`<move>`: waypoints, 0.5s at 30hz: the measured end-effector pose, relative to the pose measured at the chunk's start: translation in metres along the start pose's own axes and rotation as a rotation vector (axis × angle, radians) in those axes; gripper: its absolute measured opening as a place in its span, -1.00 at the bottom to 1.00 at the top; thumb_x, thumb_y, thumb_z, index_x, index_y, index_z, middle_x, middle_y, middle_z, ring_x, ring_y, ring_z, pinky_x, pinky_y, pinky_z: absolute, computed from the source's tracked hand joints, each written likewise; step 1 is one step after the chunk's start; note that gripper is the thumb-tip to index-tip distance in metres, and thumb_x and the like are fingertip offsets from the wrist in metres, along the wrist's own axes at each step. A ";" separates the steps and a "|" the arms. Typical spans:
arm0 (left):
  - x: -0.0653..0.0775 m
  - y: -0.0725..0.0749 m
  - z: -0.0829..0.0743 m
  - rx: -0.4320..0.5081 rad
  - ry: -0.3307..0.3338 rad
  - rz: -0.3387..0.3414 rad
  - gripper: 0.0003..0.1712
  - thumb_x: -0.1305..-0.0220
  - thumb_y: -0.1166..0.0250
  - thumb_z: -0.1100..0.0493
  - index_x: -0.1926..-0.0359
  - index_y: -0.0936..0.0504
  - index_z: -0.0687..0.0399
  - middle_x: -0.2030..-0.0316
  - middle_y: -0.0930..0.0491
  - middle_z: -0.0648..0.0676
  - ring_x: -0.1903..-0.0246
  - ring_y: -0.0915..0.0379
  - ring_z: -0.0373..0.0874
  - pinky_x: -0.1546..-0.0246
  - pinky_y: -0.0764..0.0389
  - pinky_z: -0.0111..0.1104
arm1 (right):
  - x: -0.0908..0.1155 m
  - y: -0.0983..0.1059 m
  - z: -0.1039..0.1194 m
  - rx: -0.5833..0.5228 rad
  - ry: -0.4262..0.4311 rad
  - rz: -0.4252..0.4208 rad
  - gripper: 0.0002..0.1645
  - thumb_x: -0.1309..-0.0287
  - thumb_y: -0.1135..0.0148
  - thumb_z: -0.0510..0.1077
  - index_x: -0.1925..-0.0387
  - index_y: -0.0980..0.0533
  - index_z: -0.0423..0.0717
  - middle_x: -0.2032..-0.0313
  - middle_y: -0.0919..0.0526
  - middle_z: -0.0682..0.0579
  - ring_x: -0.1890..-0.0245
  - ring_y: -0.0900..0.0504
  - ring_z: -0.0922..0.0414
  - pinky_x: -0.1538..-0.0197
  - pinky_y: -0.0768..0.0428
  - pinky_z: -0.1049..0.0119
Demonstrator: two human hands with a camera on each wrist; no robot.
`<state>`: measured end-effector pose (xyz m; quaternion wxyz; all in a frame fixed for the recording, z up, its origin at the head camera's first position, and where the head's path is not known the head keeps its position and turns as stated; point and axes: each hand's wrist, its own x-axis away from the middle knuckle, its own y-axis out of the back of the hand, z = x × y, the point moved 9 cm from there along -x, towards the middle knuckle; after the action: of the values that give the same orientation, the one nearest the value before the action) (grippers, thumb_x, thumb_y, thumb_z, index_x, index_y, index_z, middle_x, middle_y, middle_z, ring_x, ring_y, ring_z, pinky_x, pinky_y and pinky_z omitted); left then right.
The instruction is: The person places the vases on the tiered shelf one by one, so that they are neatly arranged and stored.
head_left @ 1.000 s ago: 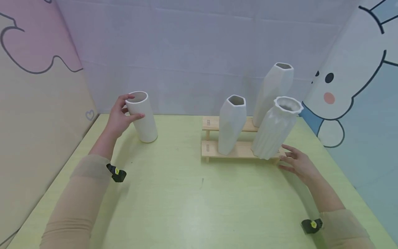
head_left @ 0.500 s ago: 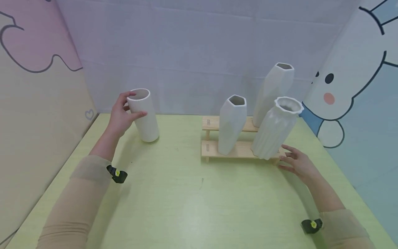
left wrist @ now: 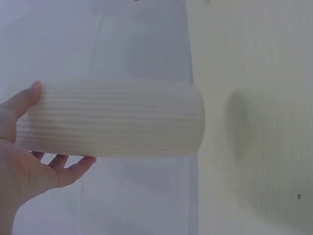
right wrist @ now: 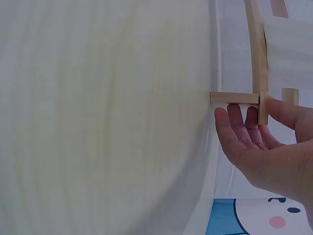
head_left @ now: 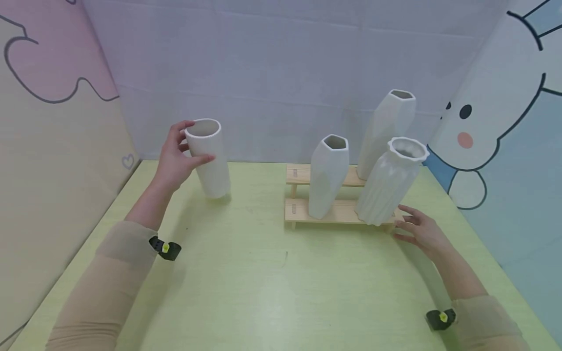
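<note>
My left hand grips a white cylindrical vase near its rim, thumb on one side and fingers on the other. Fine ribs run along this vase in the left wrist view, and its base is off the table with a shadow apart from it. At the right, my right hand holds the end of a two-tier wooden stand. The right wrist view shows the thumb on top of the shelf end and the fingers beneath, by the leg.
On the stand's lower tier are a faceted white vase and a pleated one with a wavy rim. A taller faceted vase occupies the upper tier. Cloth backs the pale green table; printed panels flank it.
My left hand has raised the cylindrical vase off the table and carried it slightly right. My right hand, the stand and its vases have stayed put.
</note>
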<state>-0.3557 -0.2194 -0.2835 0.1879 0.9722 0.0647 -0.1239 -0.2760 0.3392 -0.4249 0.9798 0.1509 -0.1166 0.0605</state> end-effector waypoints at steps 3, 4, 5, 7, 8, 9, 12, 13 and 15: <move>0.003 -0.001 -0.009 0.014 -0.026 -0.003 -0.02 0.05 -0.50 0.21 -0.32 -0.14 -0.34 -0.27 -0.28 0.10 -0.18 -0.30 0.09 -0.10 -0.43 0.06 | -0.001 0.000 -0.001 0.002 -0.004 0.001 -0.15 -0.37 -0.01 -0.11 -0.44 0.21 -0.26 -0.24 -0.14 -0.32 0.14 -0.54 0.29 0.00 -0.60 0.25; 0.003 -0.001 -0.013 0.018 -0.035 -0.003 -0.02 0.05 -0.50 0.21 -0.32 -0.14 -0.35 -0.26 -0.29 0.10 -0.18 -0.30 0.08 -0.10 -0.43 0.06 | -0.001 -0.001 -0.001 0.002 -0.005 0.001 -0.16 -0.37 0.00 -0.11 -0.44 0.21 -0.25 -0.25 -0.12 -0.33 0.13 -0.54 0.29 0.00 -0.60 0.24; 0.004 -0.002 -0.015 0.021 -0.041 -0.004 -0.01 0.05 -0.50 0.21 -0.31 -0.13 -0.36 -0.26 -0.29 0.09 -0.17 -0.31 0.07 -0.09 -0.43 0.06 | -0.001 -0.001 -0.001 0.003 -0.006 0.002 -0.16 -0.37 0.00 -0.11 -0.44 0.21 -0.25 -0.26 -0.11 -0.34 0.13 -0.54 0.29 0.00 -0.60 0.24; 0.005 -0.002 -0.021 0.025 -0.050 -0.006 -0.01 0.04 -0.50 0.20 -0.31 -0.13 -0.39 -0.25 -0.29 0.08 -0.17 -0.31 0.06 -0.09 -0.43 0.06 | -0.001 0.000 -0.002 0.003 -0.008 0.002 -0.16 -0.37 0.00 -0.12 -0.44 0.21 -0.25 -0.25 -0.12 -0.33 0.14 -0.54 0.29 -0.01 -0.60 0.23; 0.005 -0.002 -0.023 0.027 -0.053 -0.008 -0.01 0.04 -0.50 0.20 -0.31 -0.12 -0.40 -0.26 -0.29 0.08 -0.16 -0.31 0.06 -0.09 -0.43 0.06 | -0.001 0.000 -0.002 0.002 -0.008 0.002 -0.16 -0.37 0.00 -0.12 -0.44 0.21 -0.25 -0.25 -0.13 -0.33 0.14 -0.54 0.29 -0.01 -0.60 0.23; 0.005 -0.002 -0.026 0.028 -0.054 -0.009 -0.01 0.04 -0.50 0.20 -0.31 -0.12 -0.41 -0.26 -0.29 0.07 -0.16 -0.31 0.05 -0.09 -0.43 0.06 | -0.001 0.000 -0.002 0.001 -0.008 0.001 -0.16 -0.37 0.00 -0.12 -0.44 0.21 -0.25 -0.24 -0.14 -0.32 0.14 -0.54 0.29 -0.01 -0.60 0.23; 0.006 -0.001 -0.033 0.028 -0.058 -0.017 0.00 0.04 -0.50 0.20 -0.32 -0.11 -0.42 -0.26 -0.29 0.07 -0.16 -0.32 0.06 -0.10 -0.43 0.07 | -0.002 0.000 -0.003 -0.001 -0.008 -0.002 -0.16 -0.37 -0.01 -0.13 -0.44 0.21 -0.26 -0.22 -0.15 -0.30 0.14 -0.53 0.28 -0.01 -0.60 0.21; 0.007 -0.001 -0.035 0.027 -0.060 -0.021 0.01 0.04 -0.50 0.21 -0.32 -0.11 -0.42 -0.26 -0.29 0.08 -0.16 -0.32 0.06 -0.10 -0.43 0.07 | -0.002 0.000 -0.003 -0.003 -0.008 -0.004 -0.15 -0.36 -0.02 -0.13 -0.44 0.21 -0.25 -0.23 -0.15 -0.31 0.14 -0.54 0.28 -0.01 -0.60 0.21; 0.007 0.000 -0.040 0.024 -0.062 -0.027 0.02 0.05 -0.50 0.22 -0.32 -0.11 -0.42 -0.26 -0.29 0.08 -0.16 -0.33 0.06 -0.10 -0.43 0.06 | -0.002 0.000 -0.003 -0.004 -0.009 -0.006 -0.15 -0.36 -0.02 -0.12 -0.45 0.20 -0.25 -0.24 -0.14 -0.32 0.14 -0.54 0.28 -0.01 -0.60 0.20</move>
<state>-0.3403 -0.2039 -0.2492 0.1764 0.9691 0.0706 -0.1574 -0.2774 0.3399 -0.4277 0.9797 0.1495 -0.1209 0.0568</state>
